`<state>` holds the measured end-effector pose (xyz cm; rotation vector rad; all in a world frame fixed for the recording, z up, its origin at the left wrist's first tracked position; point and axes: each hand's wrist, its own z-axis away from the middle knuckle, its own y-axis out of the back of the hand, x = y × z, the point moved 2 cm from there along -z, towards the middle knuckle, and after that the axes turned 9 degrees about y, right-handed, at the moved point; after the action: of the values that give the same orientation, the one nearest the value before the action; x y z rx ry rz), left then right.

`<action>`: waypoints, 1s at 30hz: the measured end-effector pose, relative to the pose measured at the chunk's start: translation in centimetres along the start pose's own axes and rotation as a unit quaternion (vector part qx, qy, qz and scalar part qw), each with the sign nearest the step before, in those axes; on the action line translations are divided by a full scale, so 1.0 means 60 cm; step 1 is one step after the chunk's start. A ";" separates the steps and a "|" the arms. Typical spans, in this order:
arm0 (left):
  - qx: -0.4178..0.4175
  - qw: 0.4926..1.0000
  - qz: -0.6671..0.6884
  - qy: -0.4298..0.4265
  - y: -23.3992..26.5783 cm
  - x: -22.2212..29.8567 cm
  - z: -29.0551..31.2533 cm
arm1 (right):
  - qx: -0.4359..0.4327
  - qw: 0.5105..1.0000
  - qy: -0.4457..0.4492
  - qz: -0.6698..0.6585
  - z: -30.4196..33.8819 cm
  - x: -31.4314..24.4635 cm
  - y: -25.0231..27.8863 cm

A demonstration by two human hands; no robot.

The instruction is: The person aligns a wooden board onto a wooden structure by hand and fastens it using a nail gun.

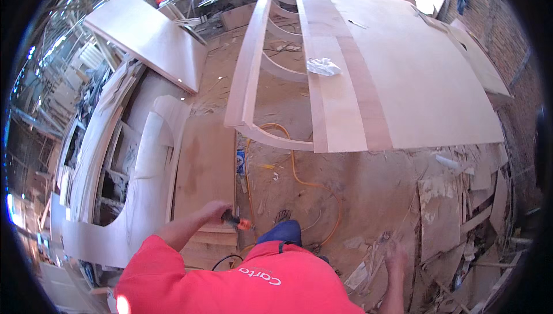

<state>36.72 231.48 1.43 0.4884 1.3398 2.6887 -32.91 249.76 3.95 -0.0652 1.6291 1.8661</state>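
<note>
My left hand [216,211] is closed round the dark grip of a black-and-orange hand tool [237,220], whose exact kind I cannot make out. It is held above the edge of a long brown board [203,170] lying to the left. Away from it, my right hand [395,255] hangs low over wood scraps on the right; its fingers look stretched out and slightly blurred, with nothing visible in them. Ahead stands a large pale wooden panel [426,78], joined by curved ribs to a long narrow wooden rail [253,55]. A crumpled white plastic bag [324,67] rests on the panel.
An orange hose [296,170] loops over the dusty floor near my foot. At the left are a curved pale wooden piece [150,158] and a tilted flat panel [141,34]. Broken boards [440,210] litter the right side, below a brick wall [495,31].
</note>
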 end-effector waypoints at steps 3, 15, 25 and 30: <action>0.094 0.995 0.000 -0.039 0.111 0.083 -0.028 | 0.012 0.974 0.223 0.032 -0.117 -0.183 -0.024; 0.148 0.946 0.018 -0.288 0.278 0.284 -0.037 | -0.075 0.861 0.484 -0.140 -0.083 -0.626 -0.178; 0.143 0.929 0.129 -0.315 0.388 0.364 -0.021 | -0.274 0.801 0.433 -0.309 -0.151 -0.638 -0.116; 0.485 0.606 0.630 0.010 0.381 0.256 -0.029 | -0.134 0.813 0.461 -0.329 -0.249 -0.586 -0.080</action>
<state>22.89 219.73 22.25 2.1812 3.3315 1.9860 -8.38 221.16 11.91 -1.6603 1.5353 1.5115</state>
